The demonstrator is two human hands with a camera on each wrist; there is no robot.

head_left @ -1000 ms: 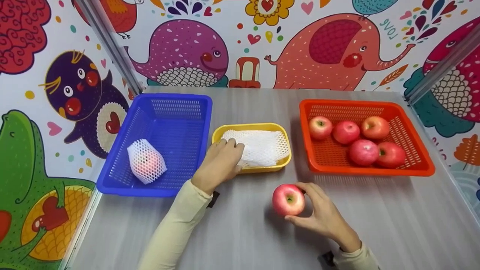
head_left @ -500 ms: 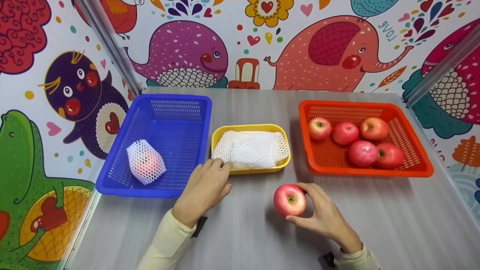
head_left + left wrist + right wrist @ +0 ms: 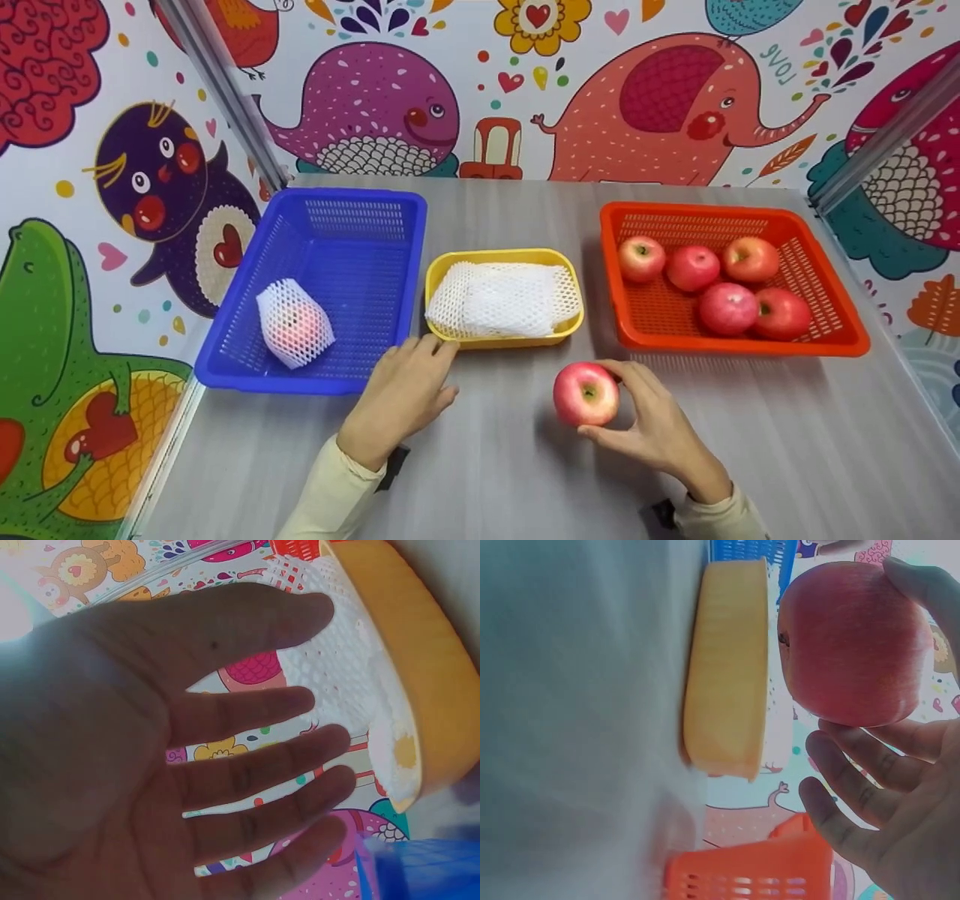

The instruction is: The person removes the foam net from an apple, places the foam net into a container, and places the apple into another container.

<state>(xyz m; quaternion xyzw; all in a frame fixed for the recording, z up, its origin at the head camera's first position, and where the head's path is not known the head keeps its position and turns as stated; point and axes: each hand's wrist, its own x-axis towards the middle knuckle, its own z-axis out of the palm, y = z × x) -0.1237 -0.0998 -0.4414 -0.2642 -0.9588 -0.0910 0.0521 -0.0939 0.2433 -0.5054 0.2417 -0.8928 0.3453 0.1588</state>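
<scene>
A red apple (image 3: 586,394) is held in my right hand (image 3: 660,427), thumb on one side and fingers on the other, over the table in front of the yellow basket. In the right wrist view the same apple (image 3: 855,645) sits between thumb and fingertips. My left hand (image 3: 401,394) hovers at the near left corner of the yellow basket (image 3: 517,343), holding nothing. Its fingers are spread and straight in the left wrist view, palm (image 3: 82,742) facing the camera. White foam net sleeves (image 3: 510,300) lie flat inside the yellow basket.
The blue basket (image 3: 375,196) on the left holds one apple in a foam net (image 3: 295,324). An orange-red basket (image 3: 735,346) on the right holds several bare apples (image 3: 727,308). Printed walls (image 3: 502,90) close off the back and both sides of the grey table (image 3: 510,450).
My left hand has drawn back from the foam nets, toward me and leftward, leaving them in the yellow basket. The right hand with the apple has shifted slightly right.
</scene>
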